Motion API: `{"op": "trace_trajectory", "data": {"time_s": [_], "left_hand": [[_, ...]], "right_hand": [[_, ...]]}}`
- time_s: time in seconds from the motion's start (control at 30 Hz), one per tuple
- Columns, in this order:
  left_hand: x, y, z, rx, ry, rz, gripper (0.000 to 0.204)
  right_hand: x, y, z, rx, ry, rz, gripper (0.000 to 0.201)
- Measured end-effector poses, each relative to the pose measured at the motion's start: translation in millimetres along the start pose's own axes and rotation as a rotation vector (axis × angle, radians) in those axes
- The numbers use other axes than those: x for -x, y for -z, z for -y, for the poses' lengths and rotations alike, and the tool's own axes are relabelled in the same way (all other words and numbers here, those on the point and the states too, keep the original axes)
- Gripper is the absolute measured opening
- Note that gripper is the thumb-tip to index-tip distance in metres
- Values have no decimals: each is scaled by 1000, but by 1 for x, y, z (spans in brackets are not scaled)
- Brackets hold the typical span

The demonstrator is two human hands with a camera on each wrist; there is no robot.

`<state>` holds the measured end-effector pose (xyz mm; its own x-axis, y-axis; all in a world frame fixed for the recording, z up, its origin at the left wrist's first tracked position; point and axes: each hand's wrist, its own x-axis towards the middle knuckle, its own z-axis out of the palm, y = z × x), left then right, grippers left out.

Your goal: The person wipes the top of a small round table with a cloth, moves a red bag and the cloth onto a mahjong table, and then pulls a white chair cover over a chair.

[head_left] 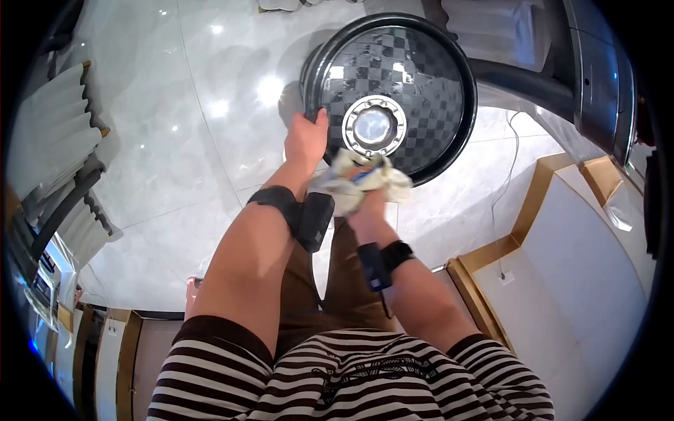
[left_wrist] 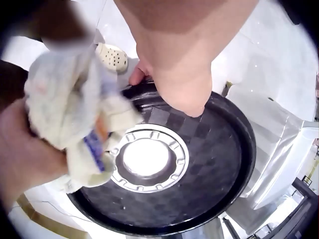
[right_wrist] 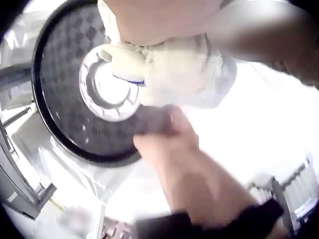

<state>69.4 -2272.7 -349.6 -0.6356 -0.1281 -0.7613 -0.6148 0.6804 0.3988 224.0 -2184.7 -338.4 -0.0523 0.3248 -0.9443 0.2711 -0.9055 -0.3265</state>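
Observation:
A round black tray (head_left: 435, 91) with a raised rim and a glossy checkered face lies in front of the person. A silver scalloped metal dish (head_left: 374, 126) sits in it, off centre toward the person. The left hand (head_left: 307, 140) grips the tray's near-left rim, its thumb on top; most of its fingers are hidden beneath. In the right hand (head_left: 371, 209) is a crumpled cream cloth (head_left: 344, 186) with orange and blue marks, blurred and overlapping the near rim. In the left wrist view the cloth (left_wrist: 62, 99) hangs beside the metal dish (left_wrist: 147, 158).
Pale glossy floor tiles (head_left: 161, 182) surround the tray. White draped covers (head_left: 60, 133) stand at the left, and a dark curved frame (head_left: 523, 83) at the right. A gold-edged white panel (head_left: 583, 238) and a thin cable (head_left: 507, 182) lie lower right. A cream perforated clog (left_wrist: 113, 57) is near the rim.

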Motion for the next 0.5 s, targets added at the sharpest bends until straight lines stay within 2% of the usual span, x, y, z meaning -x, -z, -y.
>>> {"op": "trace_trajectory", "data": {"time_s": [0.07, 0.1, 0.2, 0.23, 0.27, 0.33, 0.4, 0.47, 0.5], "left_hand": [[-5, 0, 26, -75, -81, -130, 59], [-10, 3, 38, -93, -92, -165, 60], [-7, 14, 45, 167, 69, 52, 60], [14, 31, 20, 268, 128, 116, 61], [12, 28, 21, 311, 117, 110, 61], [7, 19, 25, 392, 102, 101, 60], [9, 17, 23, 361, 117, 89, 60], [9, 18, 23, 354, 115, 89, 60], [9, 18, 24, 370, 102, 93, 59]], "right_hand": [[32, -40, -7, 1, -247, 22, 52], [31, -36, -14, 32, -272, 115, 51], [28, 4, 8, 212, -305, 412, 48], [35, 19, 30, 323, -316, 536, 47], [45, 29, 50, 434, -332, 656, 46], [70, 30, 92, 864, 58, 375, 52], [80, 33, 132, 1217, 629, 343, 67], [87, 9, 170, 1403, 969, 299, 80], [73, 4, 188, 1502, 1095, 271, 81]]}}
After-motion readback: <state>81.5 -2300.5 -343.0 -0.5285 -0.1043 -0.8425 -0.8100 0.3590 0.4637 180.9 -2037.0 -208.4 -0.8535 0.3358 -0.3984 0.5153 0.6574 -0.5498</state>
